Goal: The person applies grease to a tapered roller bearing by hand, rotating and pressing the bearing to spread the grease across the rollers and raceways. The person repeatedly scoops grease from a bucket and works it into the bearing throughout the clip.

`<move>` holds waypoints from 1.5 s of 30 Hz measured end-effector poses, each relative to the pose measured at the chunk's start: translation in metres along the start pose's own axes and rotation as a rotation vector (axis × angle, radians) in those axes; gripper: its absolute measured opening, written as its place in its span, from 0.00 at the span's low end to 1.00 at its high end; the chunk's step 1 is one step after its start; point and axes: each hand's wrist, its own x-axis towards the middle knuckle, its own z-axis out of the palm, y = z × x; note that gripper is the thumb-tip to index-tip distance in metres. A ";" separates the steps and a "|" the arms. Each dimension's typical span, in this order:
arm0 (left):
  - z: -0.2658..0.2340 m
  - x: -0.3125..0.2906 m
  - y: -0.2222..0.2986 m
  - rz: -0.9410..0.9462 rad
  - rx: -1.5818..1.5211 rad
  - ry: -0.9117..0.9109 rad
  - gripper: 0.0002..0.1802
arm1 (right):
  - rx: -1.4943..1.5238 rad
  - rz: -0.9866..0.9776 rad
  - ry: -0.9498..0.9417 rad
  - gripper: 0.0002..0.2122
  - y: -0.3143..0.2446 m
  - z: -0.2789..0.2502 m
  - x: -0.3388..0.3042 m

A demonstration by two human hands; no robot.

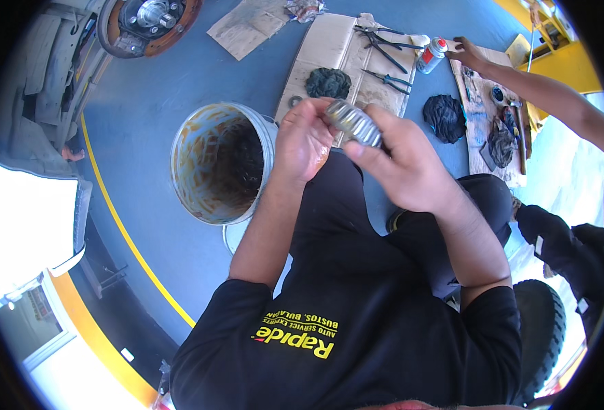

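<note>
A silver tapered roller bearing is raised in front of my chest, its rollers showing along the side. My right hand grips it, with the thumb along its near edge. Palm upward, my left hand has its fingers curled against the bearing's left end; part of them is hidden behind it. Brownish grease glistens on that palm. Beside my left forearm stands a pale bucket, its inner wall smeared with brown grease and dark inside.
Ahead, cardboard bears a dark rag, black-handled pliers and smaller pliers. Another person's hand is near a spray can. A brake drum assembly is at upper left, a tyre at lower right.
</note>
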 end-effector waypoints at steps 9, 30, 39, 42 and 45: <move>0.041 0.033 0.016 0.135 -0.019 -0.070 0.37 | 1.083 0.090 -0.062 0.15 0.029 0.017 0.004; 0.048 0.053 0.012 -0.028 0.391 -0.144 0.56 | 0.214 0.139 0.155 0.18 0.038 0.008 0.019; 0.059 0.047 -0.006 0.063 0.431 -0.073 0.55 | -0.346 0.099 0.050 0.16 0.026 0.004 0.019; 0.053 0.051 -0.007 0.021 0.377 -0.120 0.58 | -0.274 0.044 -0.009 0.16 0.029 0.007 0.017; 0.047 0.048 -0.009 -0.047 0.045 -0.188 0.60 | 0.222 0.012 -0.044 0.16 0.028 0.009 0.012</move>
